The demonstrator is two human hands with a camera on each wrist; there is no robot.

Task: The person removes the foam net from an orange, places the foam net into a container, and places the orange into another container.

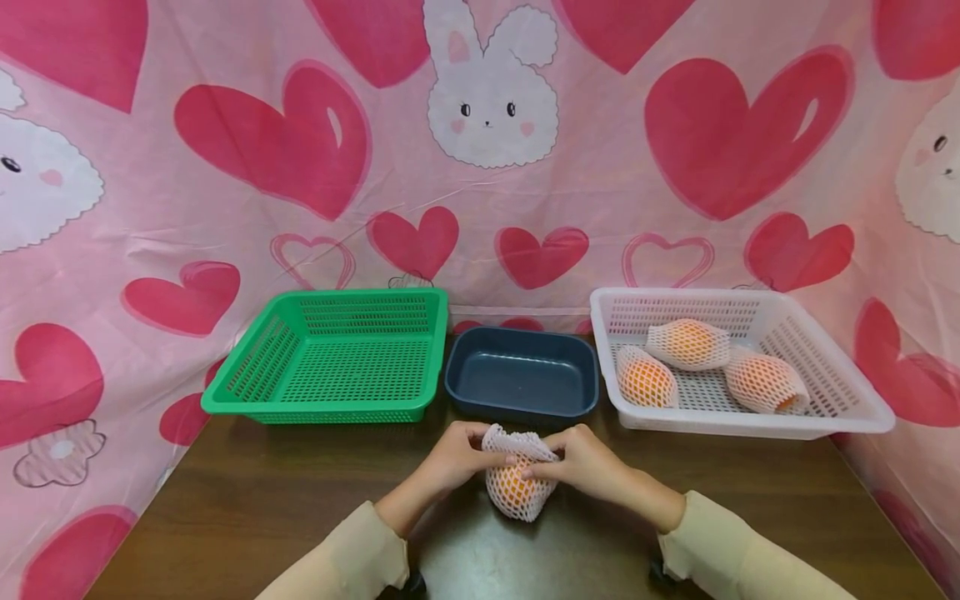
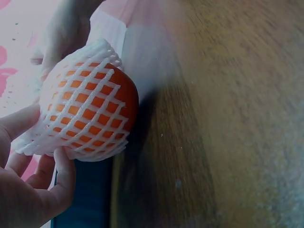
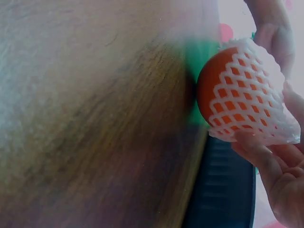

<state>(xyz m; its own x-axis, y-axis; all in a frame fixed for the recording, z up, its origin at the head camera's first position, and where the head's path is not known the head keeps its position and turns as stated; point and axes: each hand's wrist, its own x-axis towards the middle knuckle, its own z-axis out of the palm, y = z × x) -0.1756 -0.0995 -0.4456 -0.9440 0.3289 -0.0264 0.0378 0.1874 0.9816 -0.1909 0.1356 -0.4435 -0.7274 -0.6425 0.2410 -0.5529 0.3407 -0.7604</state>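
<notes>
An orange point(image 1: 516, 490) in a white foam net sleeve point(image 1: 522, 442) is between my two hands, over the near middle of the table. My left hand point(image 1: 462, 458) pinches the sleeve's upper edge from the left, thumb across the front. From the other side my right hand point(image 1: 588, 463) grips it too, its thumb on the net. Both wrist views show part of the orange's skin point(image 2: 129, 97) bare beyond the net's end. Whether the fruit touches the table is hard to tell.
Behind the hands stands a dark blue tray point(image 1: 522, 410). A green basket point(image 1: 322, 407) is at left. The white basket point(image 1: 750, 423) at right holds three netted oranges point(image 1: 688, 343). A pink heart-patterned cloth point(image 1: 487, 192) hangs behind the wooden table point(image 1: 300, 492).
</notes>
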